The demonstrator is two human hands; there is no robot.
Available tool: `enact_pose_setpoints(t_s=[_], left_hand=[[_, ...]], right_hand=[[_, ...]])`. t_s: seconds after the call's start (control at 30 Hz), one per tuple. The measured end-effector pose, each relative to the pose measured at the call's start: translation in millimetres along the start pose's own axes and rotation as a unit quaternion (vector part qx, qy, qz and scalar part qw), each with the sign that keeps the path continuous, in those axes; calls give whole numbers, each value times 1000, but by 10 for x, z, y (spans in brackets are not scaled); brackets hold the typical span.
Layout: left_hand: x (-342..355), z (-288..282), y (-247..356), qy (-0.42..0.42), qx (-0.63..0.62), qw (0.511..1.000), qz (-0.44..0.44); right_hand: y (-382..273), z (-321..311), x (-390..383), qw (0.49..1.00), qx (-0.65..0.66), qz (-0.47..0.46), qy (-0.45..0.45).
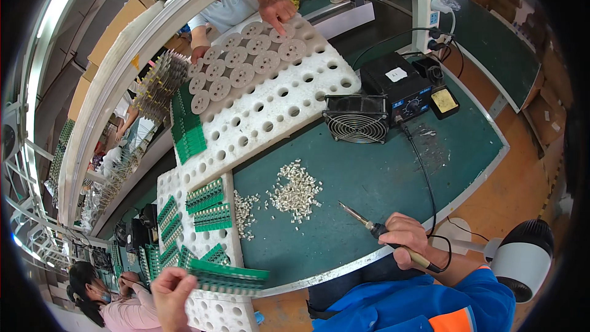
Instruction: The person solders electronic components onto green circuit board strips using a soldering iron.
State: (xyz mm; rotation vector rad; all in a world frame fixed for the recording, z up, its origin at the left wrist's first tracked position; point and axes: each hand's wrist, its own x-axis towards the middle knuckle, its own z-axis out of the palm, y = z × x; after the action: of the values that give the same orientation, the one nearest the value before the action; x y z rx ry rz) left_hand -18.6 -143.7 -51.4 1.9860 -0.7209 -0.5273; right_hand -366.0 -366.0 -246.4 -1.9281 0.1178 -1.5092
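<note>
My left hand, at the lower left, pinches the end of a green circuit board strip lined with rows of small parts. The strip is held above a white foam block with round holes. In my right hand is a soldering iron, gripped by its handle, its tip pointing left over the green bench mat. Between the hands and farther off lies a pile of small silvery parts, with a smaller heap beside it. More green board strips rest on the foam.
A black soldering station, a small fan and a tip-cleaning sponge stand at the back right. Across the bench, a co-worker's hand touches a panel of round boards on foam. The iron's cable crosses the mat's right side.
</note>
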Motion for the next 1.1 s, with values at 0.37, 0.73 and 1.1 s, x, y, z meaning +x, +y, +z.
enact_pose_setpoints(t_s=[0.37,0.73,1.1], left_hand=[[-27,1534,356,-137,-73,988,17],[197,2303,81,-191,-149,969,43],[512,2635,-245,-256,-267,927,-64]], right_hand=[[63,-151,94,999,-36,0,-35],[42,-316,205,989,-120,63,-51],[174,-396,167,982,-156,78,-78]])
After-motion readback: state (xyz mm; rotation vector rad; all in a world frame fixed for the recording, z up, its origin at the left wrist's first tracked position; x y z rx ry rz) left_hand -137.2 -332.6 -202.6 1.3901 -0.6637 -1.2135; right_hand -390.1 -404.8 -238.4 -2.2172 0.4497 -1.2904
